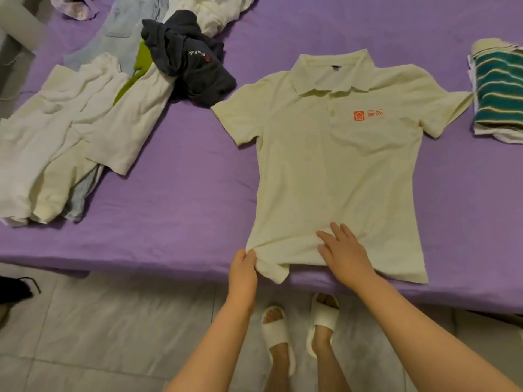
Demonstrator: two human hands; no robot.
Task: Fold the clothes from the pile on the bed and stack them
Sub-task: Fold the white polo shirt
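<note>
While my left hand (242,267) pinches the near hem corner of the one pale polo shirt (334,171) and my right hand (343,251) lies flat with fingers spread on the fabric just beside it, the shirt stretches face-up away from my grip across the purple bed (181,199). Beyond my fingers its chest carries an orange house logo with characters too small to read. Far off my left, the unfolded pile (93,117) includes one dark garment (192,66) reading "miu miu", while off my right one folded stack (499,91), striped on top, runs out of view.
</note>
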